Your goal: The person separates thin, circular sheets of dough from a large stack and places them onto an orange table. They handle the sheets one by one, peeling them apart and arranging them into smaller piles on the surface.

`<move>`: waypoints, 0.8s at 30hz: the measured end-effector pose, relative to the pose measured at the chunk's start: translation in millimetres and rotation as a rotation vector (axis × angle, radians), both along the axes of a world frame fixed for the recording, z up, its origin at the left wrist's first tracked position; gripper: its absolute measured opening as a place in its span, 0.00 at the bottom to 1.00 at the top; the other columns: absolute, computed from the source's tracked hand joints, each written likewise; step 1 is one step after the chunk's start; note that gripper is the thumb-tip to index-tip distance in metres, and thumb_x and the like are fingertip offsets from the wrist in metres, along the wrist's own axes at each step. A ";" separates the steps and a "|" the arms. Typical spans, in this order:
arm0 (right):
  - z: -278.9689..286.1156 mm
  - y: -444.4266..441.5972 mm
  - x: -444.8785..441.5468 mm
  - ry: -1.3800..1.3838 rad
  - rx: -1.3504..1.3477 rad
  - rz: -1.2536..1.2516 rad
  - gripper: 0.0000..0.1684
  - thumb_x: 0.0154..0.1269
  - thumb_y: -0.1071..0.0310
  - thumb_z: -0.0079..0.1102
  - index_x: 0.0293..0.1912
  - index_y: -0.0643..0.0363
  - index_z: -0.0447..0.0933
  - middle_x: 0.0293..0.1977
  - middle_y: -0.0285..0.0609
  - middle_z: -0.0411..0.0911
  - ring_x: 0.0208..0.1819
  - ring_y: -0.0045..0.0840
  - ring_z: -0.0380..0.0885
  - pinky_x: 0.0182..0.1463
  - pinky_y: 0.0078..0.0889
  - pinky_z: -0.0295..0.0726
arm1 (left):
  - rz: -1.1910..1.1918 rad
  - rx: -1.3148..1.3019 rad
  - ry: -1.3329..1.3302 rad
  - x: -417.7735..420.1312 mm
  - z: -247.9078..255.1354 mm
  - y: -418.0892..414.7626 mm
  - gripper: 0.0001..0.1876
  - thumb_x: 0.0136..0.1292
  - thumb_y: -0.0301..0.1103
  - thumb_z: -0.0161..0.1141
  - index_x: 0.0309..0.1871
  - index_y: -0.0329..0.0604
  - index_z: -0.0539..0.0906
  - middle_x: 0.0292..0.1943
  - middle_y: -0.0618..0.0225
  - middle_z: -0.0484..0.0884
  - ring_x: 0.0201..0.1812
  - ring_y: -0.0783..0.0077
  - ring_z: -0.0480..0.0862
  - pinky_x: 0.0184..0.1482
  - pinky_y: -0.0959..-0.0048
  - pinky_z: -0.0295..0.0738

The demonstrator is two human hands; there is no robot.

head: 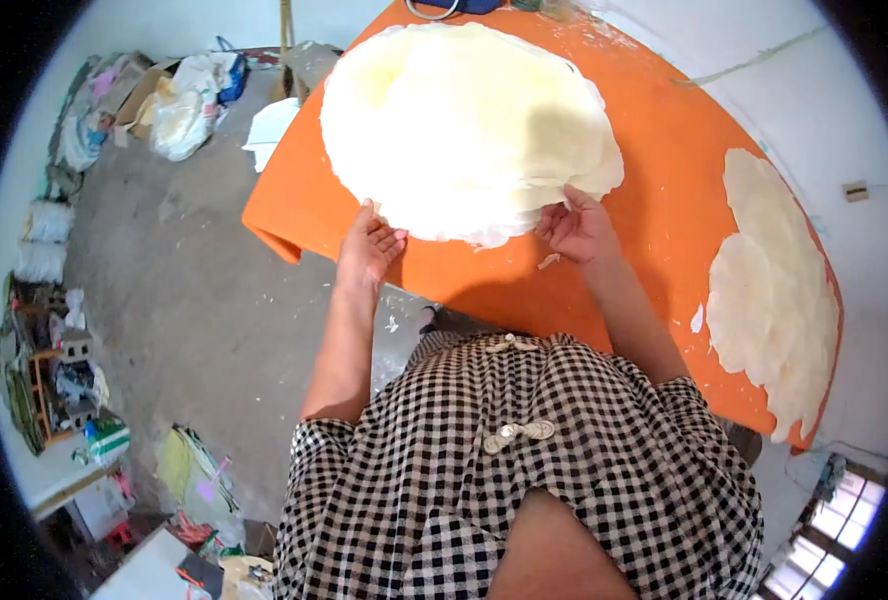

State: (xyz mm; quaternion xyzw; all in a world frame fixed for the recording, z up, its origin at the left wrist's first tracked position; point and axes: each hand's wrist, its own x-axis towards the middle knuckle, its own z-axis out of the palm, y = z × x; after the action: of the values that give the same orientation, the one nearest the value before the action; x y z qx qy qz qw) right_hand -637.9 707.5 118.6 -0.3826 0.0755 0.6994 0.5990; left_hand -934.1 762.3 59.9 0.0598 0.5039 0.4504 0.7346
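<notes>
A stack of large, thin, pale round sheets, like thin flatbreads [451, 135], lies on the orange tablecloth [684, 225] before me, brightly lit. My left hand [373, 244] is palm up at the near left edge of the stack, its thumb and fingers pinching the rim of a sheet. At the near right edge, my right hand [579, 225] grips the rim between thumb and fingers. A small torn scrap [549, 260] lies on the cloth just below the right hand. How many sheets each hand holds cannot be told.
More pale overlapping sheets [774, 300] lie along the table's right side by the wall. Small flakes dot the cloth. Bags and boxes [181, 105] stand on the floor at the far left, beside a broom [286, 79]. A wooden rack [43, 390] and other goods line the left wall.
</notes>
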 end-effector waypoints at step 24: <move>-8.7 -24.5 43.5 -0.204 -0.111 -0.027 0.11 0.63 0.64 0.47 0.45 0.53 0.69 0.37 0.33 0.76 0.31 0.22 0.74 0.28 0.23 0.71 | -0.172 0.075 -0.172 38.0 14.3 83.1 0.23 0.58 0.40 0.58 0.54 0.39 0.70 0.52 0.60 0.73 0.53 0.63 0.72 0.52 0.60 0.70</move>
State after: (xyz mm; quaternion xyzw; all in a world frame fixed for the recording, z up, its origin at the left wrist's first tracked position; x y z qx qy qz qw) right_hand -594.5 683.0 109.9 -0.4833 0.0582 0.6433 0.5909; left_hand -896.1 845.4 74.2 0.0913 0.4151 0.4076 0.8082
